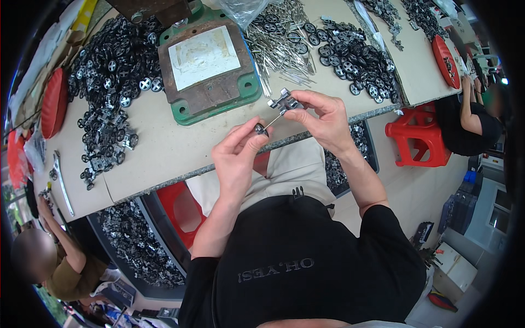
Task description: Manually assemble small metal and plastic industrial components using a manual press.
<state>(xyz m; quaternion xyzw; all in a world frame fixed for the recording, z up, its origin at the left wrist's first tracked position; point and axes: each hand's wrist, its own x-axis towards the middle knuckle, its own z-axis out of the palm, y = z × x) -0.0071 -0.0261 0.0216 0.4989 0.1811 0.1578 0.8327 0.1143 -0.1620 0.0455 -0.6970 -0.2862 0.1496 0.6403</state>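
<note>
Lying on the tabletop between nine and ten o'clock from the left hand, a red dish is seen, with a wrench placed at about half past eight. Nearer, at nine o'clock, a heap of grey pieces with wheels is spread, and at ten a larger pile of black wheels is massed. A green and rust-brown metal base, topped by a pale plate, is set at about eleven.

By the left hand a black wheel is pinched between thumb and fingertips, at two o'clock from the middle of that hand. From the wheel a thin metal rod is slanted toward one o'clock, up to a grey part; whether its tip is seated inside cannot be made out. The grey part is gripped between the thumb and fingers of the right hand, at ten o'clock from that hand.

At eleven o'clock from the right hand, loose metal rods are strewn; at one, more black wheels are heaped. A second red dish is placed at two, and a red stool is stood on the floor at three.
</note>
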